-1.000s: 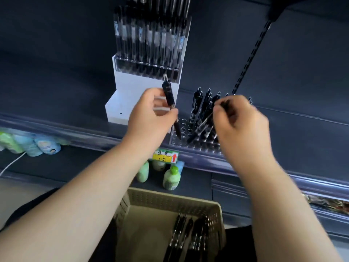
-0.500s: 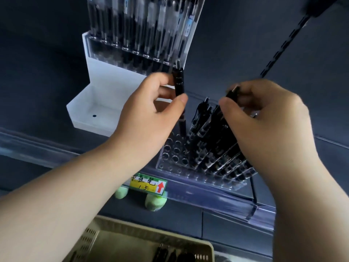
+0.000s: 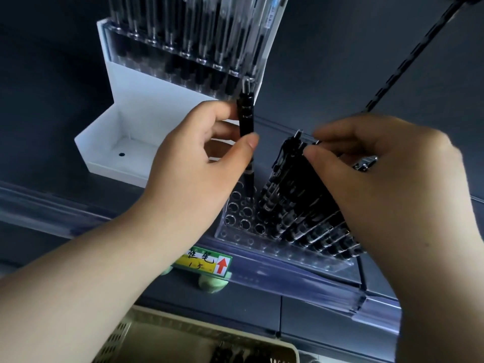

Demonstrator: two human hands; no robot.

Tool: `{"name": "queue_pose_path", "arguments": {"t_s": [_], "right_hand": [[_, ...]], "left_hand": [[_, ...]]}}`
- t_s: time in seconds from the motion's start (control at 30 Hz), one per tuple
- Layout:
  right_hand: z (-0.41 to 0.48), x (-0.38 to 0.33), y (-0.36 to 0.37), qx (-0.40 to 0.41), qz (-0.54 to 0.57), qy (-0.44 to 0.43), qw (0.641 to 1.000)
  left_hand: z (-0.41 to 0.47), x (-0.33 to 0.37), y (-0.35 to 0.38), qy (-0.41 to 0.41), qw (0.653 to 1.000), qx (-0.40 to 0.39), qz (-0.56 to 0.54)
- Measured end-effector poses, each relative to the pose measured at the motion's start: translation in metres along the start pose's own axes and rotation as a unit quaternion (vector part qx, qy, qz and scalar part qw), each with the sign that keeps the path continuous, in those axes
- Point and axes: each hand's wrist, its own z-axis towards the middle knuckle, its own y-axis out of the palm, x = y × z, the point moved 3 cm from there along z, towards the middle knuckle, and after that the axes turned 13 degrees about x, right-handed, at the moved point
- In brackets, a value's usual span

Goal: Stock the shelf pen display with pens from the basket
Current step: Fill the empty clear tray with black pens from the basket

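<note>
My left hand (image 3: 199,158) pinches a black pen (image 3: 246,119) upright, its tip down among the open holes of the clear pen display (image 3: 238,221) on the shelf. My right hand (image 3: 387,174) holds the tops of the black pens standing in the display (image 3: 296,203), thumb and fingers curled round them; they lean left. The beige basket (image 3: 146,336) sits at the bottom edge, with dark pens in the basket (image 3: 235,355) just showing.
A white stand (image 3: 125,132) with clear-barrelled pens (image 3: 199,35) rises behind my left hand. A green and yellow price tag (image 3: 204,260) hangs on the clear shelf rail (image 3: 314,281). A slotted upright (image 3: 408,56) runs up at the right. Green bottles (image 3: 209,282) stand below the shelf.
The view has come closer to the display and tilted up. My left hand has brought its pen down toward the holes. My right hand has shifted along the standing pens' tops.
</note>
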Motion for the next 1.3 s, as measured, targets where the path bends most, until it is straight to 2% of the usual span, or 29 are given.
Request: {"name": "queue_pose_path", "arguments": {"t_s": [0.33, 0.67, 0.83, 1.03, 1.3], "right_hand": [[-0.009, -0.005, -0.002, 0.018, -0.016, -0.054, 0.998], [-0.004, -0.005, -0.008, 0.039, -0.014, -0.056, 0.998], [-0.003, -0.003, -0.01, 0.04, -0.021, -0.053, 0.998], [-0.002, -0.003, -0.013, 0.036, -0.018, -0.054, 0.998], [-0.001, -0.002, -0.015, 0.039, -0.011, -0.055, 0.998]], "left_hand": [[-0.006, 0.009, -0.006, 0.001, 1.0, 0.002, -0.018], [-0.017, 0.011, 0.001, -0.007, 0.995, -0.081, -0.064], [-0.023, 0.006, 0.007, 0.018, 0.993, -0.119, -0.015], [-0.026, 0.001, 0.01, 0.019, 0.991, -0.125, 0.044], [-0.026, 0.001, 0.012, 0.03, 0.99, -0.115, 0.071]]}}
